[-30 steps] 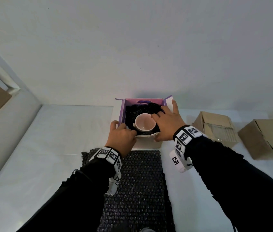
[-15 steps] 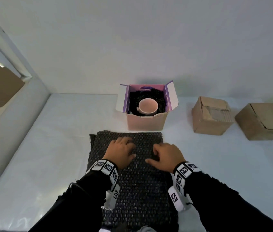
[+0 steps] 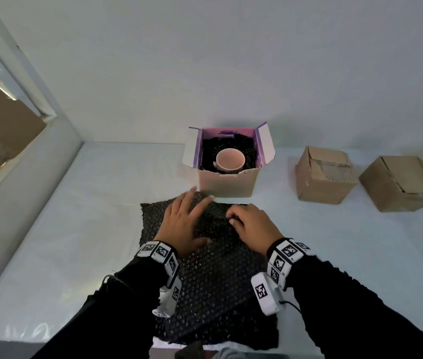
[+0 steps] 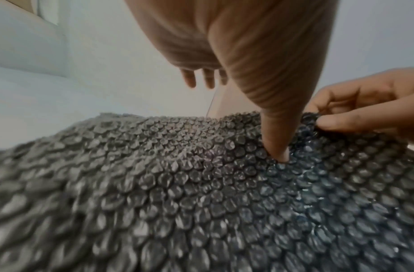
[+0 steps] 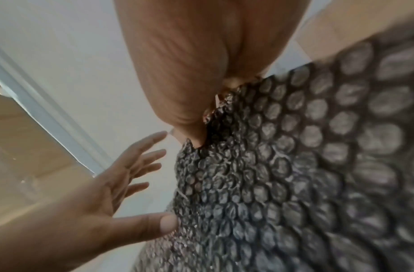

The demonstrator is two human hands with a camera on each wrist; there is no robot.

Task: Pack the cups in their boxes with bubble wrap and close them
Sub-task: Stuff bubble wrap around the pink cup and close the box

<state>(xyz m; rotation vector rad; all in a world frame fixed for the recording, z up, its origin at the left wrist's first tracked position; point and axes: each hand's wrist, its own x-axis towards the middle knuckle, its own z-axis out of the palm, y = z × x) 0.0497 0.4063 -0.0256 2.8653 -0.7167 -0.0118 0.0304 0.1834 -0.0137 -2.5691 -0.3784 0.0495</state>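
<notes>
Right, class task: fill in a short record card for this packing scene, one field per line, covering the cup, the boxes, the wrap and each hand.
cup: pink cup upright in the open box, dark wrap around it
open box flaps: open
other boxes: two brown boxes to its right
bubble wrap sheet: dark, lying on the table
left hand: fingers spread, thumb pressing the sheet
right hand: pinching the sheet's far edge
</notes>
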